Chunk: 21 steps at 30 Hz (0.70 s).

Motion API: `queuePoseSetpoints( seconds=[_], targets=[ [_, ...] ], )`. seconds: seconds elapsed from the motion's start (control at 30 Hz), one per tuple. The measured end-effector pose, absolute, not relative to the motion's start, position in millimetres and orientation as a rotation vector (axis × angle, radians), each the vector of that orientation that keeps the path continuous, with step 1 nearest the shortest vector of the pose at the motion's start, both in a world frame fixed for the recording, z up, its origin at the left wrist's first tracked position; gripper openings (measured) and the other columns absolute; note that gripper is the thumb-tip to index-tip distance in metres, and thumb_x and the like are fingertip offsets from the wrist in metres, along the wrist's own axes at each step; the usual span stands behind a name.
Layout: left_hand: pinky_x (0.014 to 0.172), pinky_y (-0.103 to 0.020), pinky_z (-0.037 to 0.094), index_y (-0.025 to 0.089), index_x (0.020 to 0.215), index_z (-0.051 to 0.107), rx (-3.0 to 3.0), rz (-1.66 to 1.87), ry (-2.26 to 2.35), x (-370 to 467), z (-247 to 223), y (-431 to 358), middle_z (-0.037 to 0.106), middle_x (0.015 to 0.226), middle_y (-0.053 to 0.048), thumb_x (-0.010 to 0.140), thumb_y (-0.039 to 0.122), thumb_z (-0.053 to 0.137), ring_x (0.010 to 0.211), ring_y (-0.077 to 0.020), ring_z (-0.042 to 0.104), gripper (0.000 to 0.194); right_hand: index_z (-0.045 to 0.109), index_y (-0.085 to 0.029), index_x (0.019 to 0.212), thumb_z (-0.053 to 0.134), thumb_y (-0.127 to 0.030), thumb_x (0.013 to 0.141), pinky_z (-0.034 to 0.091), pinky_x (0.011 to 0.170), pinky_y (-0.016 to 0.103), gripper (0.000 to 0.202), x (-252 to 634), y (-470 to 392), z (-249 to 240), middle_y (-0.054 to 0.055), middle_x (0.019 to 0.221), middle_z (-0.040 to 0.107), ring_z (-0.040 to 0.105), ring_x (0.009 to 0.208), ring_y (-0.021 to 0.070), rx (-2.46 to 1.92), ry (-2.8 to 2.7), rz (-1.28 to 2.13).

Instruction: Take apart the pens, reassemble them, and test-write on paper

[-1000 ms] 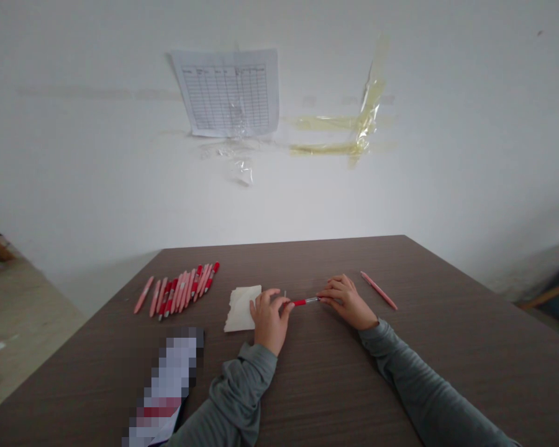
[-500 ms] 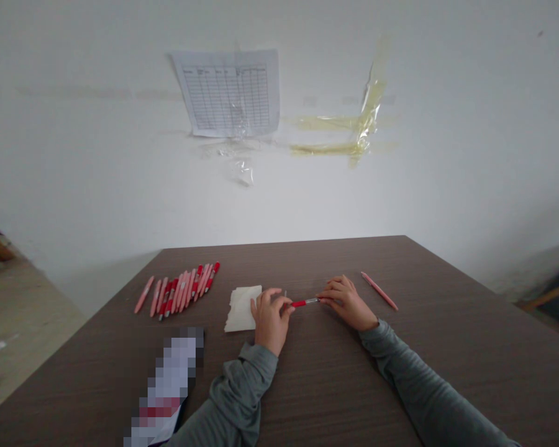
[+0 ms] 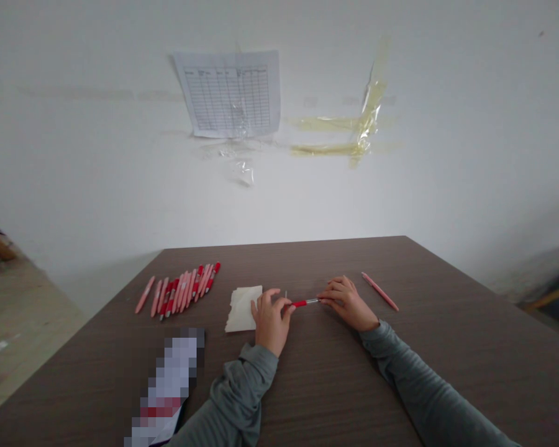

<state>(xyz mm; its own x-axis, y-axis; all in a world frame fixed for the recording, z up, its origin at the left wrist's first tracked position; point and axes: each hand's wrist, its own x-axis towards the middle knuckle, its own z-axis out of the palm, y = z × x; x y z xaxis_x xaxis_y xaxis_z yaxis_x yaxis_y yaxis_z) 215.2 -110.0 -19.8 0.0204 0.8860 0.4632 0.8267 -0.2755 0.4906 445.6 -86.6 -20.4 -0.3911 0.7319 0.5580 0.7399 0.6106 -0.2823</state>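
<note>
Between my two hands a red and silver pen (image 3: 306,303) lies nearly level, just above or on the table. My left hand (image 3: 272,316) pinches its red end between thumb and finger. At the silver end, the fingers of my right hand (image 3: 348,302) are closed on the tip. A torn piece of white paper (image 3: 243,309) lies beside my left hand, partly covered by it. Just past my left fingertips a thin, small piece (image 3: 286,294) shows, too small to name. To the right of my right hand a single pink pen (image 3: 380,291) rests on the table.
Several pink and red pens (image 3: 181,292) lie in a row at the table's left. A blurred-out flat item (image 3: 170,385) is near the front left. The brown table (image 3: 326,385) meets a white wall, which bears a taped printed sheet (image 3: 230,96).
</note>
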Motion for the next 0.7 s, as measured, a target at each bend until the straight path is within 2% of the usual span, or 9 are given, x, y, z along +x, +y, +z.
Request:
queuePoseSetpoints(
  seconds=[0.23, 0.4, 0.53, 0.7],
  targets=[
    [0.104, -0.06, 0.025, 0.028, 0.086, 0.068, 2.172, 1.107, 1.829, 214.8, -17.2, -111.4, 0.055, 0.116, -0.005, 0.078, 0.026, 0.063, 0.116, -0.0253, 0.048, 0.01, 0.069, -0.034, 0.105, 0.057, -0.033, 0.087, 0.036, 0.098, 0.047, 0.022, 445.5, -87.5, -19.4, 0.004, 0.087, 0.067, 0.05, 0.103, 0.0234, -1.15, -2.177, -0.001],
    [0.103, -0.063, 0.025, 0.028, 0.092, 0.067, 2.167, 1.088, 1.856, 215.1, -19.1, -110.9, 0.053, 0.119, -0.007, 0.081, 0.034, 0.059, 0.116, -0.0269, 0.047, 0.015, 0.069, -0.034, 0.105, 0.058, -0.033, 0.087, 0.038, 0.097, 0.046, 0.022, 445.2, -87.5, -18.2, 0.004, 0.086, 0.067, 0.051, 0.101, 0.0234, -1.133, -2.171, -0.004],
    [0.103, -0.063, 0.024, 0.026, 0.087, 0.068, 2.168, 1.064, 1.875, 216.0, -18.4, -110.9, 0.053, 0.119, -0.007, 0.084, 0.035, 0.054, 0.116, -0.0268, 0.047, 0.017, 0.069, -0.033, 0.105, 0.057, -0.033, 0.087, 0.036, 0.098, 0.048, 0.021, 444.8, -87.5, -18.8, 0.004, 0.087, 0.067, 0.05, 0.101, 0.0234, -1.129, -2.163, 0.005],
    [0.104, -0.063, 0.024, 0.027, 0.085, 0.069, 2.173, 1.094, 1.859, 215.6, -19.9, -110.2, 0.054, 0.118, -0.007, 0.081, 0.031, 0.058, 0.116, -0.0264, 0.048, 0.012, 0.07, -0.033, 0.103, 0.057, -0.033, 0.087, 0.035, 0.099, 0.048, 0.02, 445.1, -88.1, -18.4, 0.004, 0.087, 0.067, 0.05, 0.102, 0.0233, -1.129, -2.173, 0.018]
  ],
)
